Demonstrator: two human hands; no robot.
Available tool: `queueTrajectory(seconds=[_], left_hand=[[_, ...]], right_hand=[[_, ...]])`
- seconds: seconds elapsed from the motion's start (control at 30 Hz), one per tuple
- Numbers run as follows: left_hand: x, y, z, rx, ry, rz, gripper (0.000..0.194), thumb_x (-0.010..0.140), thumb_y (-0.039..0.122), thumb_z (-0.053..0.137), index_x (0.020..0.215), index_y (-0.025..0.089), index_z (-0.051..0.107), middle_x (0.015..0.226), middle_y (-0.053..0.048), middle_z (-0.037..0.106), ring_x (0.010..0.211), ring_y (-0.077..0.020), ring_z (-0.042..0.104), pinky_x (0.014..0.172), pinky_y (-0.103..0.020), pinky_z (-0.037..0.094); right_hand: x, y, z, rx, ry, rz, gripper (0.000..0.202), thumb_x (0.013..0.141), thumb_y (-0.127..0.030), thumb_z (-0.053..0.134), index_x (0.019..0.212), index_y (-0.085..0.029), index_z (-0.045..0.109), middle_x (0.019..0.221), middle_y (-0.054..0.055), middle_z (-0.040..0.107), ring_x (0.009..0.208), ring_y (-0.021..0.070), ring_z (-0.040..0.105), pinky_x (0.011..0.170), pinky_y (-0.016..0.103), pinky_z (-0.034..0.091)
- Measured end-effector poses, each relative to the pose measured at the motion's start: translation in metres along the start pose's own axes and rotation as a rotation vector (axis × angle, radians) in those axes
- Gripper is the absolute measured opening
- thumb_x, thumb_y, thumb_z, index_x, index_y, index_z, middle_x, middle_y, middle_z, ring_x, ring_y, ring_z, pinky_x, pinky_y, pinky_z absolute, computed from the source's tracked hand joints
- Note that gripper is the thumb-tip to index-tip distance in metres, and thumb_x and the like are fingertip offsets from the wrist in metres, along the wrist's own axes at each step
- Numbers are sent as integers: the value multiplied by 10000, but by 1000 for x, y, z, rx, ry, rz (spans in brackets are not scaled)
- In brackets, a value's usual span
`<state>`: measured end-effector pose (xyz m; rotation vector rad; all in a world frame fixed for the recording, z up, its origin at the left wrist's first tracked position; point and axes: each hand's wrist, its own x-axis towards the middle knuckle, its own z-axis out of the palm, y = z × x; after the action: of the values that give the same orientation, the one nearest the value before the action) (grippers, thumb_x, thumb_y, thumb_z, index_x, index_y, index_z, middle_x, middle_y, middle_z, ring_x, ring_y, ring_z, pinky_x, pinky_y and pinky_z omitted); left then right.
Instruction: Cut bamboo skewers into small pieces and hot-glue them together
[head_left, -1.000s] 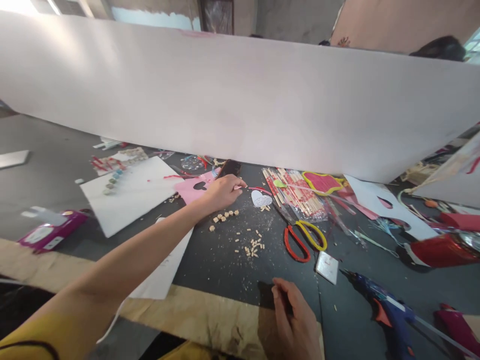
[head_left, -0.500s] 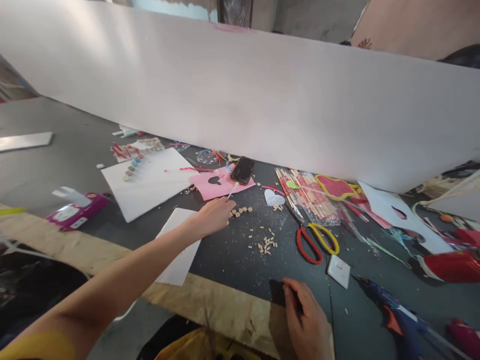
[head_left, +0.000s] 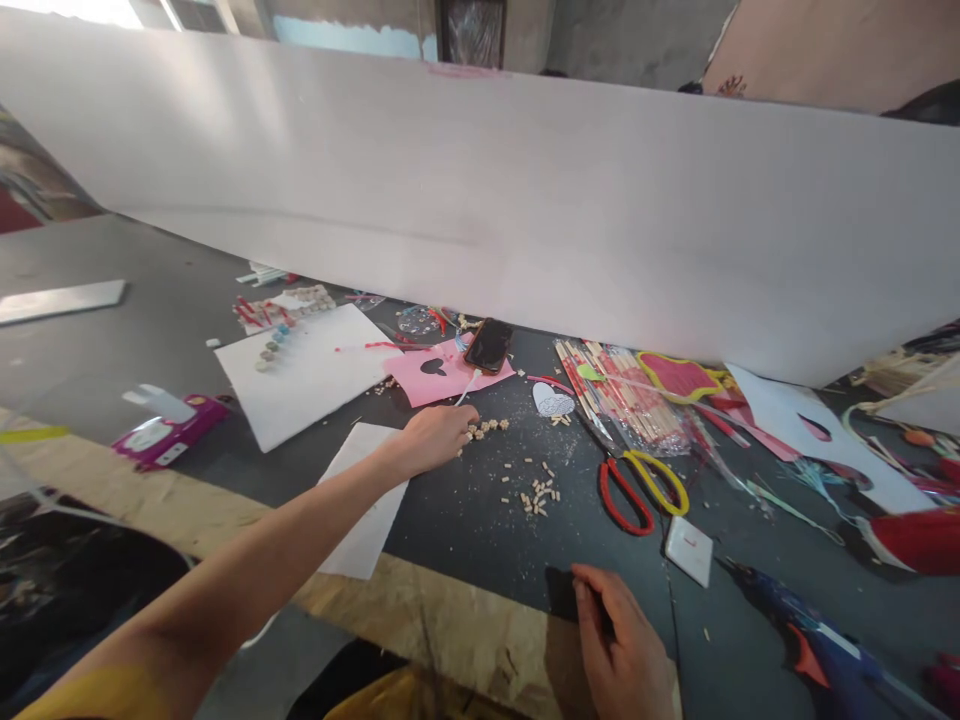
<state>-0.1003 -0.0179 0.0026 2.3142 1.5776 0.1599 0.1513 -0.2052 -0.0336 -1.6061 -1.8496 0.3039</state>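
Observation:
My left hand (head_left: pixel 437 440) reaches across the dark table, its fingers bent down and closed at a cluster of small wooden pieces (head_left: pixel 489 429). Whatever the fingertips hold, if anything, is hidden. Low in the view, my right hand (head_left: pixel 624 640) rests at the table's near edge, closed, the index finger curled over towards the thumb. Its inner side is out of sight. Loose short wooden pegs (head_left: pixel 538 490) lie scattered between the hands. Just beyond the left hand, a white cable runs to a phone (head_left: pixel 489 345) on pink paper (head_left: pixel 420 375).
Scissors (head_left: pixel 630 490) with red and yellow handles lie right of the pegs, near bagged sticks (head_left: pixel 630 395). A blue glue gun (head_left: pixel 817 630) is at the lower right. White sheets (head_left: pixel 315 360) and a purple device (head_left: pixel 169 430) are left. A tall white panel (head_left: pixel 480 190) stands behind.
The view has shifted slightly, so everything sits a little lower and further right. Both hands keep nearly the same place and pose over the table.

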Motion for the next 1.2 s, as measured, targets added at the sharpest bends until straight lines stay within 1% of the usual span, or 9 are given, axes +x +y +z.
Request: queueTrajectory(seconds=[0.07, 0.17, 0.33, 0.4, 0.6, 0.8, 0.9, 1.03, 1.2], left_hand=[[-1, -1, 1, -1, 0, 6, 288, 783, 169, 468, 1052, 214, 560, 914, -39, 692, 857, -206, 639, 669, -253, 441], [-1, -3, 2, 0, 8, 9, 300, 774, 156, 460, 1048, 213, 566, 904, -32, 693, 820, -192, 640, 660, -246, 443], [-2, -5, 2, 0, 61, 20, 313, 787, 136, 411, 1035, 194, 594, 1010, -62, 672, 939, -198, 613, 769, -265, 446], [-3, -6, 0, -3, 72, 28, 296, 795, 150, 410, 1004, 198, 615, 999, -61, 674, 950, -199, 610, 792, -266, 443], [-5, -7, 2, -7, 81, 39, 212, 800, 193, 441, 870, 198, 641, 903, -52, 681, 861, -199, 624, 729, -258, 443], [0, -9, 7, -23, 70, 36, 146, 773, 177, 478, 812, 208, 616, 847, -23, 681, 813, -187, 621, 672, -242, 422], [2, -9, 9, -36, 68, 34, 110, 760, 181, 498, 786, 209, 601, 820, -11, 678, 787, -181, 619, 652, -241, 410], [3, -9, 8, -44, 65, 35, 70, 749, 179, 515, 747, 203, 580, 795, -8, 666, 773, -176, 614, 650, -239, 403], [0, -9, 3, -37, 50, 41, 57, 749, 178, 520, 744, 201, 571, 789, -5, 656, 769, -171, 609, 635, -232, 402]], right_hand=[[1, -1, 0, 14, 0, 2, 200, 894, -314, 436, 962, -227, 602, 879, 53, 686, 771, 175, 668, 678, 252, 536], [3, -2, 1, 23, 7, -5, 194, 893, -307, 435, 945, -226, 604, 856, 47, 686, 759, 171, 668, 670, 246, 535], [4, -2, 0, 22, 6, -2, 201, 897, -308, 428, 948, -221, 601, 854, 49, 687, 761, 171, 667, 670, 253, 535], [4, -3, -1, 21, 6, -5, 212, 898, -320, 424, 945, -219, 604, 852, 53, 688, 758, 175, 667, 663, 259, 538], [3, -4, -1, 25, 9, 8, 216, 895, -336, 431, 944, -223, 608, 856, 59, 687, 753, 182, 667, 654, 263, 540], [3, -2, 0, 13, -12, 16, 196, 894, -327, 442, 957, -232, 601, 865, 39, 682, 766, 164, 663, 673, 239, 531], [3, -2, 1, 11, 4, -1, 190, 901, -310, 436, 961, -223, 594, 873, 42, 680, 775, 162, 662, 692, 243, 526], [3, -2, 1, 14, 18, -30, 198, 908, -306, 426, 959, -214, 593, 865, 50, 682, 769, 166, 663, 683, 248, 528], [4, -2, 1, 13, 9, -12, 207, 905, -313, 425, 952, -215, 601, 861, 49, 681, 764, 169, 665, 682, 249, 530]])
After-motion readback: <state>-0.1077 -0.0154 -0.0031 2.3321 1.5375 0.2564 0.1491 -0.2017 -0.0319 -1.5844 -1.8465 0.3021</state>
